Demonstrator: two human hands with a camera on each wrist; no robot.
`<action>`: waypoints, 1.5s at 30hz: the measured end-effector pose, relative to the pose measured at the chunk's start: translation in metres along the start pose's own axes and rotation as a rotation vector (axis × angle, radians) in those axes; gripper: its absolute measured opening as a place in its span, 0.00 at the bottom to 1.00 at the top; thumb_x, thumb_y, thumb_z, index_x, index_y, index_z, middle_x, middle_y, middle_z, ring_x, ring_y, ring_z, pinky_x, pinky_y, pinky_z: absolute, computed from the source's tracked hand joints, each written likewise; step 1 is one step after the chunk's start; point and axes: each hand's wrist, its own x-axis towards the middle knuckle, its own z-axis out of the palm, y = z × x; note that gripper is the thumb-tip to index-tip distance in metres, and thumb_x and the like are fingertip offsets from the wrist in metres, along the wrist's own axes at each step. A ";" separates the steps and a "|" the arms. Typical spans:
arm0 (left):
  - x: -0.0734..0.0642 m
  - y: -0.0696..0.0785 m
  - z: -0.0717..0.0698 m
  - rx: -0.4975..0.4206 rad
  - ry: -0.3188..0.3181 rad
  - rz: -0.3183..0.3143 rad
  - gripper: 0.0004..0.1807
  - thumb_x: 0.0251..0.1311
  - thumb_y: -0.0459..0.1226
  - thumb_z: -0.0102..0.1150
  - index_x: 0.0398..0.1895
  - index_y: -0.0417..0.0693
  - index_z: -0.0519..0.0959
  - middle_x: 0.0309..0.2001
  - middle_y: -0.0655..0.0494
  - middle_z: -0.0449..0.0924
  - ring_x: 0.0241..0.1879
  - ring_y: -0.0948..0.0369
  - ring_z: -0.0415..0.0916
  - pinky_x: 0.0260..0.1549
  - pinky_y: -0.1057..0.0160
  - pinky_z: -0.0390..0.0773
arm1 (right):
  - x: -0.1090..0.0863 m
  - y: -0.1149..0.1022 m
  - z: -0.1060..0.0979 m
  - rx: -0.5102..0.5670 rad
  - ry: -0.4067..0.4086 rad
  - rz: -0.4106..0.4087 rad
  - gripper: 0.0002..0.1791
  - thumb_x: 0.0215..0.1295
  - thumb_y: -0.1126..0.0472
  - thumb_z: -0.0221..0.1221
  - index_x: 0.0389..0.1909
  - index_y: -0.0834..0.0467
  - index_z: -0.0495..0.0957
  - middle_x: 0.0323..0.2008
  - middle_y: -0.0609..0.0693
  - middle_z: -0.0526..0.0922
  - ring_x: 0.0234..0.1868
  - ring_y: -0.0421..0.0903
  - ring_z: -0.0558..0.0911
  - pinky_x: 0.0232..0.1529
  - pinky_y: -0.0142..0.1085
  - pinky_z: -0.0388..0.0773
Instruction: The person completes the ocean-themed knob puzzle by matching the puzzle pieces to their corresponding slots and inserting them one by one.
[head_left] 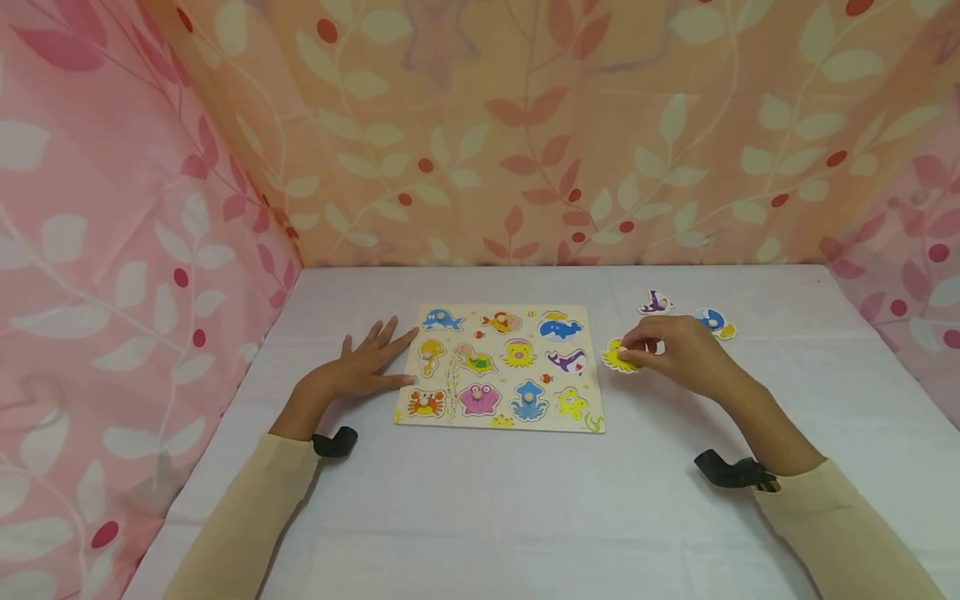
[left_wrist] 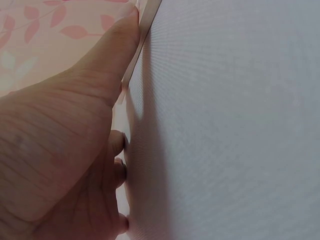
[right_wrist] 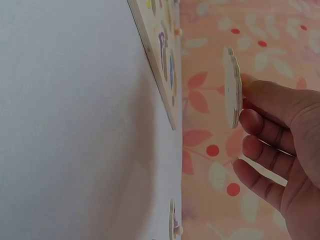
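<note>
A wooden puzzle board (head_left: 465, 425) with sea-animal pictures lies flat on the white table. At its left edge my left hand (head_left: 367, 362) rests with fingers spread, thumb and a fingertip touching the board. My right hand (head_left: 686, 354) pinches a yellow puzzle piece (head_left: 617, 360) just right of the board. In the right wrist view that puzzle piece (right_wrist: 232, 90) is held up off the table, its plain wooden back and edge showing. Knobbed pieces such as the crab (head_left: 425, 403), shell (head_left: 478, 399) and squid (head_left: 529, 400) sit in the board.
Beyond my right hand lie a purple-and-white piece (head_left: 656, 302) and a blue piece with a yellow part (head_left: 714, 322). Patterned cloth (head_left: 465, 133) hangs behind the table and along both sides. A black wrist device (head_left: 731, 469) sits at my right cuff, another (head_left: 336, 442) at the left.
</note>
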 end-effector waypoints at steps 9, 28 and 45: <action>0.001 -0.003 0.002 0.007 -0.007 -0.003 0.52 0.63 0.68 0.55 0.83 0.66 0.43 0.82 0.44 0.28 0.80 0.42 0.23 0.65 0.23 0.26 | 0.001 -0.021 0.009 -0.001 0.033 -0.058 0.10 0.61 0.53 0.72 0.40 0.53 0.89 0.25 0.37 0.79 0.29 0.42 0.74 0.28 0.33 0.70; 0.003 -0.003 0.001 0.004 -0.029 -0.028 0.52 0.62 0.69 0.55 0.83 0.69 0.42 0.82 0.48 0.26 0.80 0.45 0.21 0.66 0.25 0.25 | 0.020 -0.047 0.027 0.010 0.030 -0.159 0.09 0.61 0.53 0.73 0.39 0.52 0.89 0.27 0.38 0.80 0.30 0.41 0.75 0.29 0.33 0.71; 0.001 0.000 0.000 0.005 -0.020 -0.028 0.53 0.61 0.68 0.55 0.83 0.68 0.42 0.82 0.47 0.27 0.80 0.43 0.22 0.66 0.24 0.24 | 0.045 -0.061 0.044 0.007 -0.034 -0.176 0.12 0.58 0.52 0.74 0.40 0.53 0.89 0.29 0.39 0.84 0.32 0.41 0.77 0.33 0.34 0.75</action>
